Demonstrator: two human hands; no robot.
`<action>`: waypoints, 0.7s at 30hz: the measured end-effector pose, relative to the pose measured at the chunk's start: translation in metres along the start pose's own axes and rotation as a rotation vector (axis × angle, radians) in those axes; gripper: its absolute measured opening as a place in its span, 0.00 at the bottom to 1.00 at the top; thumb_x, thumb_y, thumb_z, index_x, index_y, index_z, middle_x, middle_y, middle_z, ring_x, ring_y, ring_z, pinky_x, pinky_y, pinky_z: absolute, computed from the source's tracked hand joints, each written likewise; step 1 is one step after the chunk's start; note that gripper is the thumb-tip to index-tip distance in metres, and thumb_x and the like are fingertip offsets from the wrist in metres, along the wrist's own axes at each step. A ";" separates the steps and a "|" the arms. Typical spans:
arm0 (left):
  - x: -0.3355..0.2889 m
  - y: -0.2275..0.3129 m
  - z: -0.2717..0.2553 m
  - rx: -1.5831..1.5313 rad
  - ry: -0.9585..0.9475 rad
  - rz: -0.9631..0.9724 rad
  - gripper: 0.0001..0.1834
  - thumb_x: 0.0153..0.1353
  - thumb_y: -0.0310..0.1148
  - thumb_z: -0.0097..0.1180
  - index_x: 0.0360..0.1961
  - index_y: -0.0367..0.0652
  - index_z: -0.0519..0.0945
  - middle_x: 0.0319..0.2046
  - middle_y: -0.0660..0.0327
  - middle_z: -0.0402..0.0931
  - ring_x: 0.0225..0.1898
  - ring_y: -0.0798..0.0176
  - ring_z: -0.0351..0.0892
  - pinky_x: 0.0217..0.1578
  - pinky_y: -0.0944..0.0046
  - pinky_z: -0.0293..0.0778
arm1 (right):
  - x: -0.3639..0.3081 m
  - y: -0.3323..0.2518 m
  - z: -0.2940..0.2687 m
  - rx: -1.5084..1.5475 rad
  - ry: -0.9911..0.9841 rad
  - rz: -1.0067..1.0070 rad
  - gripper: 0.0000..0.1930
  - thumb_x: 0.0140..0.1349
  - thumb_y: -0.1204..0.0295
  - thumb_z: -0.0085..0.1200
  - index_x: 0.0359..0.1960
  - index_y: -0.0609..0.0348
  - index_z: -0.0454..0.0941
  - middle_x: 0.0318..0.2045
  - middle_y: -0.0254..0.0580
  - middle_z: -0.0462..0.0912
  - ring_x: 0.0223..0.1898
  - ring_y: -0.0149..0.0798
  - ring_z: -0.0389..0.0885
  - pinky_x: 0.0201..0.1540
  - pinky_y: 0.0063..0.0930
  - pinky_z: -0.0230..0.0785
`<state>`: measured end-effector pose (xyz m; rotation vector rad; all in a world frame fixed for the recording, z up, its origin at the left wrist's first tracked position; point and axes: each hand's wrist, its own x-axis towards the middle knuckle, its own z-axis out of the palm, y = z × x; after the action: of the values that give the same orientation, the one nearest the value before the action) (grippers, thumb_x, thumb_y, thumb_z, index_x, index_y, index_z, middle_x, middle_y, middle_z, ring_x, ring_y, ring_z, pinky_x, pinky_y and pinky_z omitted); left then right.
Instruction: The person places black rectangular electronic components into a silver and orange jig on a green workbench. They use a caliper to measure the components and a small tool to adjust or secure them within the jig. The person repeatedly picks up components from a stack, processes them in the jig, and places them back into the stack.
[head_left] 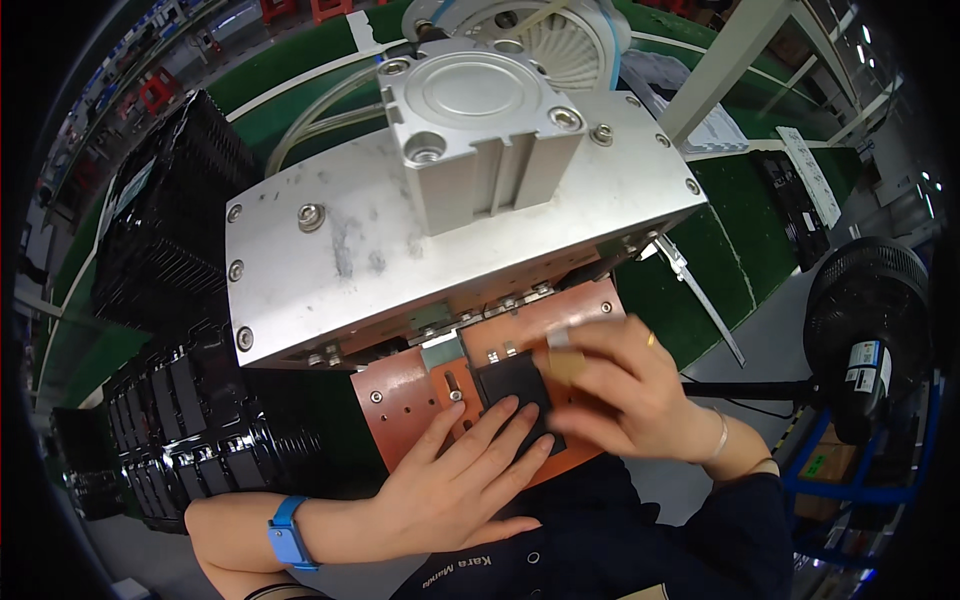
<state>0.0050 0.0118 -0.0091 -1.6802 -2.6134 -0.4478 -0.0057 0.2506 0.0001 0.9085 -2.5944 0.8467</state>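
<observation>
Black block point(511, 381) under splayed left hand point(446, 492).

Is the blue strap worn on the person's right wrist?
No, the blue strap circles the wrist of the left hand, which touches the black part.

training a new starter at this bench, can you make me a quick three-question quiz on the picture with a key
1. Which hand's fingers rest on the flat black rectangular part?
2. True or false: the blue wristband with a square clasp is on the right wrist.
3. What stands on the broad silver metal cover? a) a red stool b) a squarish silver metal block c) a black tray

Key: 1. The left hand. 2. False. 3. b.
</observation>
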 end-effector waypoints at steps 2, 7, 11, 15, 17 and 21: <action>-0.001 0.001 -0.001 0.022 0.023 -0.018 0.38 0.57 0.65 0.51 0.58 0.46 0.75 0.59 0.52 0.70 0.63 0.51 0.66 0.64 0.45 0.54 | -0.012 -0.009 -0.011 0.082 -0.133 0.014 0.21 0.53 0.63 0.64 0.47 0.59 0.80 0.53 0.47 0.75 0.50 0.45 0.79 0.50 0.35 0.73; 0.000 -0.001 -0.006 0.053 0.048 -0.090 0.40 0.55 0.66 0.54 0.56 0.43 0.76 0.59 0.50 0.70 0.63 0.49 0.66 0.63 0.43 0.55 | -0.020 -0.003 0.007 0.059 -0.146 -0.054 0.21 0.52 0.65 0.65 0.46 0.64 0.80 0.52 0.50 0.76 0.56 0.50 0.77 0.57 0.39 0.72; 0.004 -0.009 -0.003 -0.025 0.055 -0.155 0.41 0.53 0.66 0.55 0.56 0.42 0.76 0.60 0.48 0.68 0.65 0.47 0.64 0.62 0.41 0.55 | -0.006 0.007 0.012 0.024 -0.123 -0.099 0.19 0.53 0.65 0.64 0.43 0.64 0.80 0.50 0.50 0.78 0.54 0.48 0.79 0.54 0.35 0.74; 0.004 -0.009 -0.003 -0.003 0.040 -0.148 0.41 0.53 0.66 0.55 0.55 0.42 0.76 0.61 0.47 0.67 0.65 0.46 0.63 0.62 0.40 0.55 | 0.000 0.010 0.010 0.023 -0.135 -0.124 0.18 0.53 0.65 0.64 0.42 0.64 0.81 0.49 0.50 0.79 0.53 0.48 0.80 0.53 0.33 0.76; 0.004 -0.009 -0.003 0.019 0.038 -0.145 0.41 0.53 0.66 0.55 0.55 0.42 0.76 0.61 0.48 0.68 0.65 0.47 0.63 0.61 0.40 0.55 | 0.002 0.009 0.009 0.028 -0.141 -0.126 0.18 0.53 0.65 0.64 0.41 0.64 0.81 0.48 0.50 0.79 0.52 0.48 0.80 0.53 0.33 0.76; 0.003 -0.007 -0.002 0.018 0.040 -0.157 0.39 0.53 0.66 0.56 0.53 0.44 0.77 0.60 0.48 0.69 0.65 0.48 0.64 0.62 0.41 0.55 | 0.004 0.009 0.007 0.034 -0.164 -0.124 0.18 0.53 0.65 0.65 0.41 0.65 0.81 0.48 0.50 0.79 0.51 0.49 0.81 0.53 0.33 0.77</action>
<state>-0.0031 0.0116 -0.0081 -1.4512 -2.7226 -0.4542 -0.0149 0.2503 -0.0076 1.1817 -2.6334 0.8169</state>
